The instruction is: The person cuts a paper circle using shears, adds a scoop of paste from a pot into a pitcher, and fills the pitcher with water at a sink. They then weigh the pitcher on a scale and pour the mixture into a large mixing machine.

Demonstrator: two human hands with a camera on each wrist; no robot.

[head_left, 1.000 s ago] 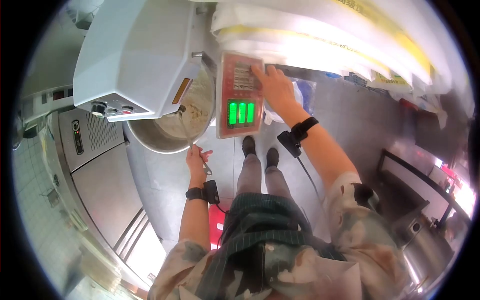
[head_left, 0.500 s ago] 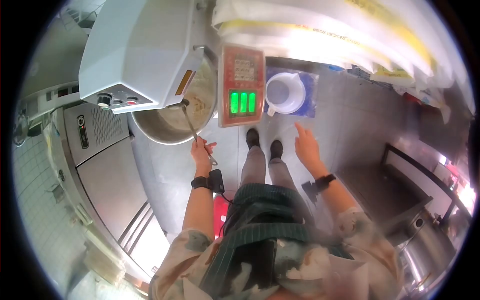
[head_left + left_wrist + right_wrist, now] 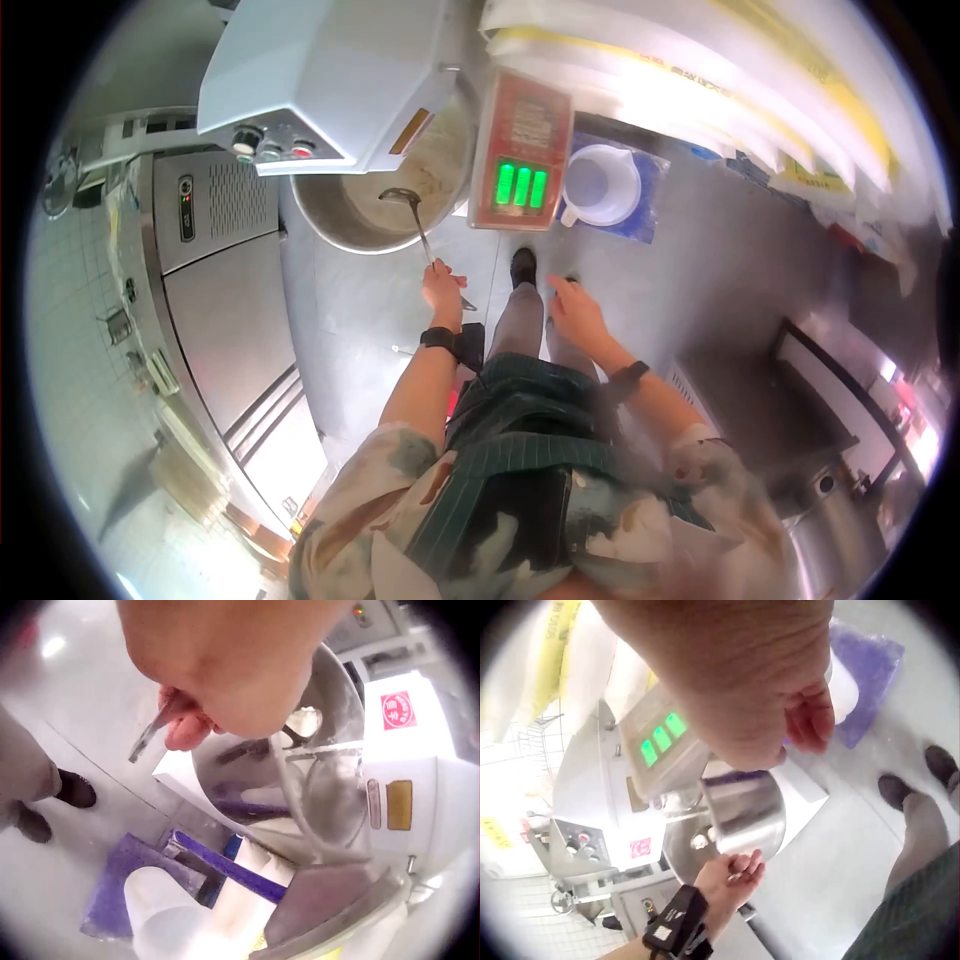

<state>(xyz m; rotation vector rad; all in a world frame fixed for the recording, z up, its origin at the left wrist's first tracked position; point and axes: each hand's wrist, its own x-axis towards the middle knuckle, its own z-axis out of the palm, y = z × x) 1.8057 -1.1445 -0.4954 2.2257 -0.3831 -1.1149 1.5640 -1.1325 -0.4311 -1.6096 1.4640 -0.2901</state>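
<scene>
Two bare hands had come near each other before the dark green striped apron (image 3: 515, 400). A second earlier the right hand (image 3: 578, 315) had been at the keypad (image 3: 537, 128) of the red-and-white digital scale (image 3: 484, 170); it had since drawn back, its grip loosely bent with nothing visible in it. The left hand (image 3: 442, 290) kept its grip curled round the handle of the long metal ladle (image 3: 424, 235). The ladle's head was over the inside of the wide steel mixing bowl (image 3: 322, 212), clearer of the pale grey angular mixer (image 3: 320, 80) than before; the left wrist view showed something whitish at it. The scale's green figures (image 3: 522, 186) stayed lit, and the translucent white plastic jug (image 3: 600, 185) stood beside the scale, untouched by either hand. Judging by this, keying had paused, leaving the work with the ladle and bowl.
</scene>
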